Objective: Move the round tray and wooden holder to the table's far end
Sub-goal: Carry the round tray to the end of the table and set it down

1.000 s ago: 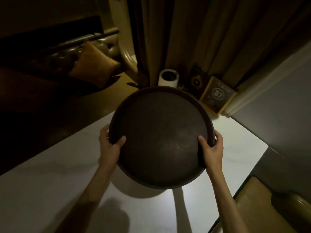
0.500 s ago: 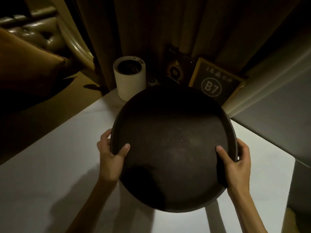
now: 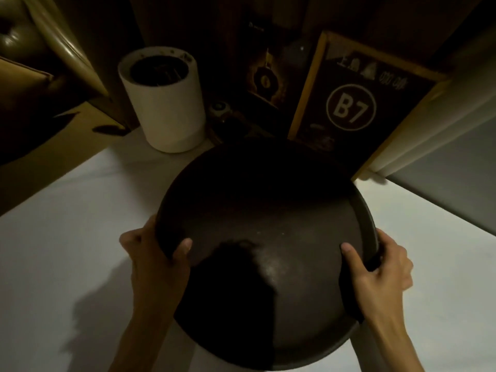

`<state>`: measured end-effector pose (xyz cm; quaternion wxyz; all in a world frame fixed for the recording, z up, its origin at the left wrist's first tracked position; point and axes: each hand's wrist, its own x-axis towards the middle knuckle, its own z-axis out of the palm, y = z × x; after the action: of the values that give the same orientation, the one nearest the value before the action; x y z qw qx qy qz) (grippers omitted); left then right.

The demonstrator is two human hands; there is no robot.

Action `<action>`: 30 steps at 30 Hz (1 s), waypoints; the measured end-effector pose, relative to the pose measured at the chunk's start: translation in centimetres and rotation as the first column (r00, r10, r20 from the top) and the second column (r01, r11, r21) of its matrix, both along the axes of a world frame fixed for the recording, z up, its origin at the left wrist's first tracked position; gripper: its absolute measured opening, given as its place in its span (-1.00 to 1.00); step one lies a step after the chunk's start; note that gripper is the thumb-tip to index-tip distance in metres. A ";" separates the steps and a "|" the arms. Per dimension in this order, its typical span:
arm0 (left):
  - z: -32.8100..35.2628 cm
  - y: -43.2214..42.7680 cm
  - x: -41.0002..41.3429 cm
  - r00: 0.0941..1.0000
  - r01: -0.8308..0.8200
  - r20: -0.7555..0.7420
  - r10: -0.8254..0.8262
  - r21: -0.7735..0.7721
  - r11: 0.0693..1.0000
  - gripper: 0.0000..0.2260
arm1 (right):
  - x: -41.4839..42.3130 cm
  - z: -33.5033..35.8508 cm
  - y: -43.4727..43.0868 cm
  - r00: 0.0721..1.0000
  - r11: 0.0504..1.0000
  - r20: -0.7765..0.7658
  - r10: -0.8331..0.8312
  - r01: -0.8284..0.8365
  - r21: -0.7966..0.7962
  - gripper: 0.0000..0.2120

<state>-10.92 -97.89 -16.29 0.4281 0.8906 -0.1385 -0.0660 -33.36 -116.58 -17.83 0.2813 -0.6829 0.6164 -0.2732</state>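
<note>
A large dark round tray (image 3: 268, 218) fills the middle of the view, held over the white table (image 3: 67, 224). My left hand (image 3: 155, 253) grips its left rim, thumb on the inside. My right hand (image 3: 375, 267) grips the right rim the same way. The tray's far edge lies close to a wood-framed dark sign marked B7 (image 3: 351, 103), which leans at the table's far end. A shadow of my head falls on the tray's near half. I cannot tell whether the tray touches the table.
A white cylindrical container (image 3: 163, 103) stands at the far left of the table end. Small dark items (image 3: 264, 79) sit between it and the sign, against dark curtains. A leather seat (image 3: 32, 49) lies beyond the table's left edge.
The tray, in both hands, has travelled toward the far end of the table. The white container and the B7 sign have grown much closer in view.
</note>
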 end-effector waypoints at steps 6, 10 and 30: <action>-1.2 0.4 -0.9 0.999 -0.003 -0.045 0.007 0.072 0.997 -0.52 | -0.7 -1.3 0.1 0.998 1.000 -0.059 -0.008 0.007 -0.020 -0.51; -1.3 -0.1 -1.3 1.000 -0.008 0.002 0.008 0.153 0.988 -0.52 | -0.9 -1.4 -0.1 0.989 0.999 -0.151 -0.006 0.001 -0.035 -0.53; -3.1 -0.4 -0.4 0.998 -0.039 0.051 0.035 0.078 0.996 -0.48 | 0.0 -2.3 -1.3 0.962 0.997 -0.269 -0.054 0.039 -0.060 -0.40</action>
<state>-11.29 -98.24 -19.43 0.3902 0.9106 -0.1299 -0.0412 -33.39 -117.92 -20.09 0.1693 -0.7064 0.6573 -0.2007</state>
